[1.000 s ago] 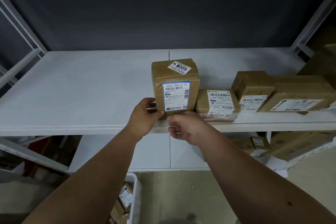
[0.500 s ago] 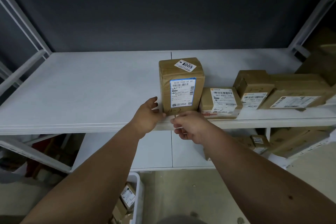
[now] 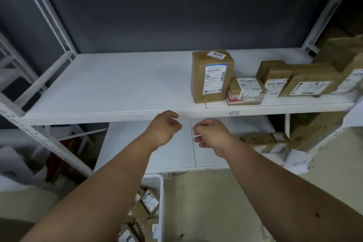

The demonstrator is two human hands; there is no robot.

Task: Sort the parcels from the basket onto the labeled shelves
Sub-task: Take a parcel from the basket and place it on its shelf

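Tall parcel: brown, upright on the upper shelf, blue-edged label facing out, "4-2" written low on its front; no hand on it. Small parcel: flat, touching the tall one's right side. Further parcels: in a row to the right. Left hand and right hand: below the shelf's front edge, near each other, fingers loosely curled, holding nothing. Basket: white, on the floor, with parcels inside.
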